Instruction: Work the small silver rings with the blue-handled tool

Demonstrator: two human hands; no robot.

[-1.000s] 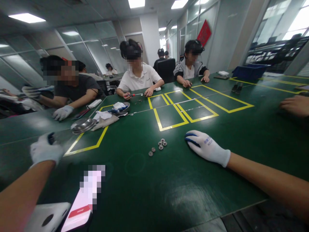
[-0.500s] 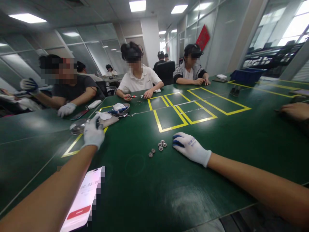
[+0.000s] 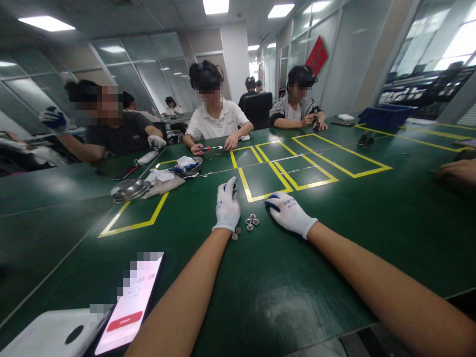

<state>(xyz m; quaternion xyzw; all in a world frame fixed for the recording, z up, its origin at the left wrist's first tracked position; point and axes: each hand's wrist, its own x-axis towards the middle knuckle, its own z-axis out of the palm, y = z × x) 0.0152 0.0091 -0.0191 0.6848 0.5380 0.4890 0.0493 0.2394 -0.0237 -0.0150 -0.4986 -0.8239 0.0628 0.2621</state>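
Note:
Both my hands wear white gloves and rest on the green table (image 3: 260,297). My left hand (image 3: 227,207) lies flat with fingers stretched out, just left of a small cluster of several round metal parts (image 3: 250,221). My right hand (image 3: 288,213) lies flat on the other side of the cluster, fingers extended toward it. Neither hand holds anything. One of the metal parts sits right at my left wrist.
A phone (image 3: 130,307) lies near the table's front left edge on a white case. A metal bowl (image 3: 130,190), cloths and gloves (image 3: 167,176) sit at the back left. Yellow tape rectangles (image 3: 282,168) mark the table. Other people sit around it; another person's hand (image 3: 455,171) rests at right.
My left hand has swung from the left side near the metal bowl to the middle, landing beside the metal parts. My right hand has shifted slightly left, toward the parts.

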